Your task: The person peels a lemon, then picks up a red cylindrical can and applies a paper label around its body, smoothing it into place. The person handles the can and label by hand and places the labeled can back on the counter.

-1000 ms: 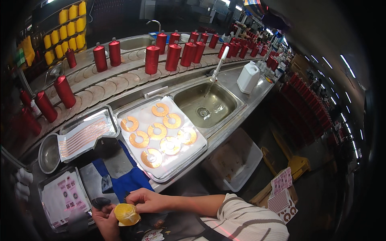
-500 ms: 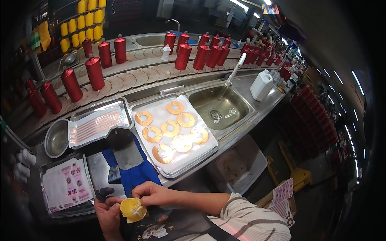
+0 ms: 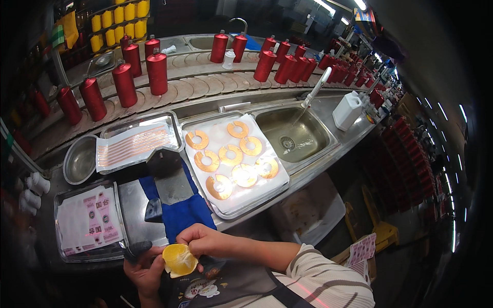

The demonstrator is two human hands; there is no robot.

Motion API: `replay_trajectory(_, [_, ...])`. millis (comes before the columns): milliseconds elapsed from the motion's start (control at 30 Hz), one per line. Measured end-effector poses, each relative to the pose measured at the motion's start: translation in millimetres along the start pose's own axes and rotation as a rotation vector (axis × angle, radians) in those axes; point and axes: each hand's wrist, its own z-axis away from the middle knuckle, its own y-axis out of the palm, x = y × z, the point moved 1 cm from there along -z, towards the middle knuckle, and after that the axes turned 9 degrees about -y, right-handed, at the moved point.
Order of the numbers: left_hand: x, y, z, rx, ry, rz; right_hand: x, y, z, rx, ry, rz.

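Close to my body, in front of the dark apron [image 3: 215,282], both hands are closed on a yellow citrus fruit [image 3: 179,260], partly peeled, with whitish pith and a pale flap of peel showing. My left hand [image 3: 146,273] grips its left side with the thumb against it; a black finger cot [image 3: 137,250] covers one finger. My right hand [image 3: 201,240] has its fingers curled at the fruit's upper right edge, partly hiding what they pinch. Just beyond lies a blue cloth [image 3: 187,214] on the counter's edge.
A tray [image 3: 257,201] holds orange ring-shaped labels. Left of it are a tray of striped strips [image 3: 134,146], a steel bowl [image 3: 78,167] and a tray of pink labels [image 3: 92,220]. Water runs into a sink [image 3: 326,141] beside a white jug [image 3: 347,110]. Red bottles [image 3: 156,74] stand on a conveyor.
The view has shifted, so the counter sits farther right and slightly higher in it. Several red bottles have moved along the conveyor. My hands still hold the fruit, now turned slightly.
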Motion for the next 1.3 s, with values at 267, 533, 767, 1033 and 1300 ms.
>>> replay_trajectory(267, [-16.3, 5.8, -10.4, 0.128, 0.033, -0.077, 4.8, 1.2, 4.2, -0.039, -0.036, 0.111])
replay_trajectory(533, [-22.4, 9.3, -15.2, 0.183, -0.239, 0.203, 9.5, 1.4, 0.1, -0.037, -0.137, 0.365])
replay_trajectory(767, [-28.3, 8.0, -13.4, 0.177, 0.083, -0.047, 11.4, -3.4, 2.5, -0.066, -0.149, 0.299])
replay_trajectory(1033, [-46.3, -2.1, -14.1, 0.223, 0.385, -0.419, 7.0, -7.1, 2.5, -0.050, -0.076, 0.169])
replay_trajectory(1300, [-39.4, 1.7, -13.8, 0.179, 0.505, -0.541, 15.6, 1.3, 6.0, -0.119, 0.039, 0.286])
